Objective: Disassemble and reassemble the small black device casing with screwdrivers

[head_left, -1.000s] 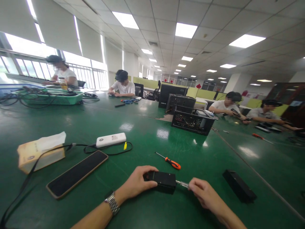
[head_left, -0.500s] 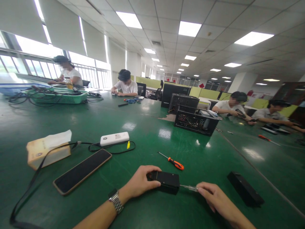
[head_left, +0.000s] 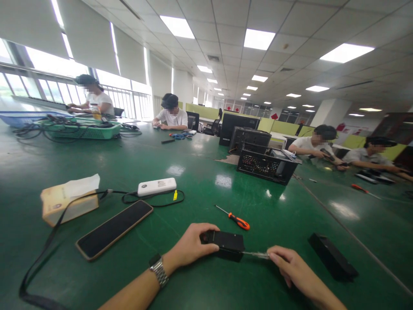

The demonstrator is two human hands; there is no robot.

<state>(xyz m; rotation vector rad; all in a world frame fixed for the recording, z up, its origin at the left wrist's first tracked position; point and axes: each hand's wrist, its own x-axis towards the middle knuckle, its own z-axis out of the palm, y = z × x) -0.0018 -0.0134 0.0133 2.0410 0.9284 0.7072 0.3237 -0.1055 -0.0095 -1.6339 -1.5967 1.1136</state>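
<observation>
"What can you count from your end?"

"On my feed, two bare hands and two black boxes: the held box (head_left: pixel 227 244) and the second box (head_left: pixel 334 257), which lies on the green table (head_left: pixel 155 241) past the right hand (head_left: pixel 292 266). Two orange screwdrivers too, the near screwdriver (head_left: pixel 238 221) and the far screwdriver (head_left: pixel 358 187). One phone (head_left: pixel 114 230), one white bar (head_left: pixel 157 186), one tissue pack (head_left: pixel 71 202), four people (head_left: pixel 172 117) around."

"Any writing?"

"I see print on the white bar and a mark on the tissue pack, both too small for me to read. I can't name a brand."

"And the fingers?"

"The left hand (head_left: pixel 189 249) is partly open, thumb on the near side and fingers on the far side, clamped around the held box's left end. The right hand is pinched nearly closed on the end of a thin clear tool (head_left: pixel 258 255). It looks like a driver, though it's blurred; its shaft reaches the box's right end, and those fingers sit apart from the box."
</observation>
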